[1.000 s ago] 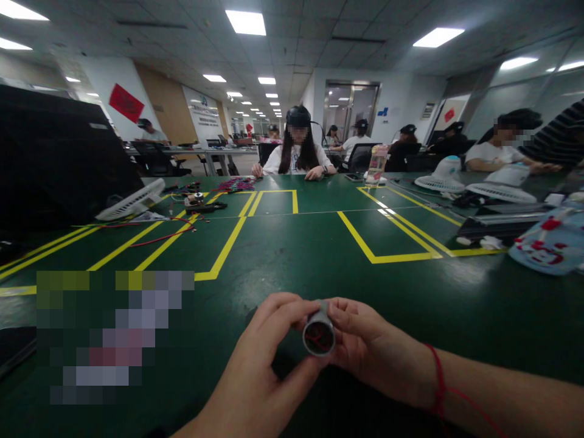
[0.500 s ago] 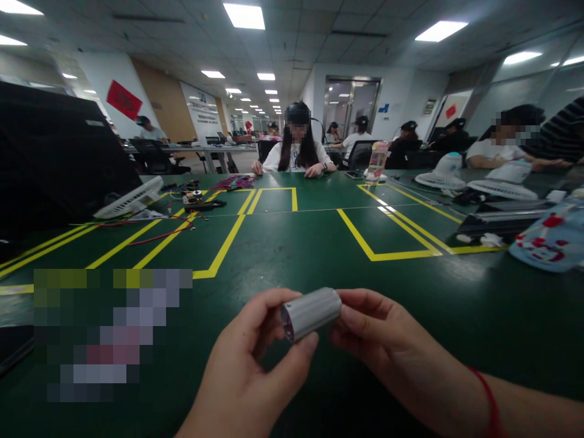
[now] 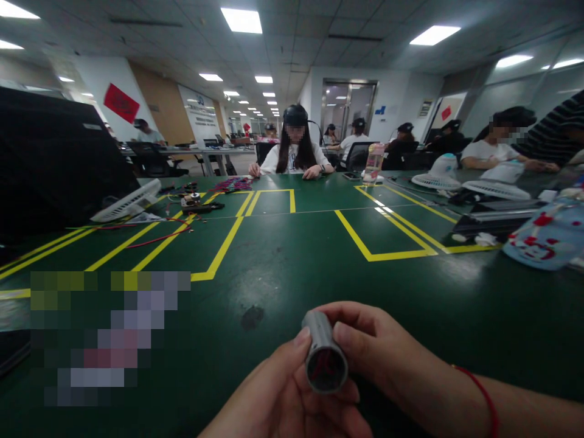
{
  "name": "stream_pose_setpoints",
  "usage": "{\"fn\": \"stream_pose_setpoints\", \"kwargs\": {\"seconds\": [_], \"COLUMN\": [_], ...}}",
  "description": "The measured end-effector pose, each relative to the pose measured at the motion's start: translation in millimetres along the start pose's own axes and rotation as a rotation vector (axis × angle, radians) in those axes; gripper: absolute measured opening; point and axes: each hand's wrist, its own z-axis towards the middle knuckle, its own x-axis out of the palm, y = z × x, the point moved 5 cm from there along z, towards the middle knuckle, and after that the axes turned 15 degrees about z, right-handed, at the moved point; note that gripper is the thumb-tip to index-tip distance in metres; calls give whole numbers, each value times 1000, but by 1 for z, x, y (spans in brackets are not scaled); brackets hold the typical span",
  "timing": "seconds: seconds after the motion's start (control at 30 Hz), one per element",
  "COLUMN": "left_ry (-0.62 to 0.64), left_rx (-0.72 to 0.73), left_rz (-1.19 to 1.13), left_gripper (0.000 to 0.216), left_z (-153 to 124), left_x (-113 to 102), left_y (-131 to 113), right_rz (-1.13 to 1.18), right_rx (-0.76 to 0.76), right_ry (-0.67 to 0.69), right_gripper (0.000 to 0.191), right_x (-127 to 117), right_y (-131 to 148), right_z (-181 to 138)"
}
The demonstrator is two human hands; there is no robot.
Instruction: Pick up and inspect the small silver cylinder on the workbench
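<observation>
Near, left hand and right hand both clasp a short grey metal cylinder — a firm, steady pinch best shows its open end.

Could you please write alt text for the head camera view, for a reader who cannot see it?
The left hand and right hand hold a short grey metal tube over a dark green table, its open end, showing red inside, turned toward the camera. Yellow tape lines cross the table, and a person sits at its far side.
</observation>
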Motion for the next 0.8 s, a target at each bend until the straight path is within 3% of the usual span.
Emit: {"fn": "stream_pose_setpoints", "kwargs": {"seconds": [0.23, 0.37, 0.43, 0.57, 0.7, 0.8], "left_ry": [12, -140, -278, -396, -476, -545], "left_rx": [-17, 192, 373, 648, 693, 657], "left_rz": [64, 462, 783, 1268, 1462, 1564], "left_gripper": [49, 35, 21, 39, 35, 25], "left_z": [1, -1, -6, -12, -9, -8], "left_x": [-6, -17, -23, -28, -34, -33], "left_y": [5, -10, -25, -42, -45, -48], "right_rz": [153, 67, -46, -385, -637, -685], "right_rx": [61, 3, -67, -312, -517, -620], "right_ry": [87, 172, 232, 293, 243, 166], "right_gripper": [36, 50, 44, 26, 30, 28], "right_x": [2, 4, 7, 13, 10, 4], "right_y": [-4, 9, 19, 32, 35, 34], "right_z": [1, 0, -3, -10, -11, -8]}}
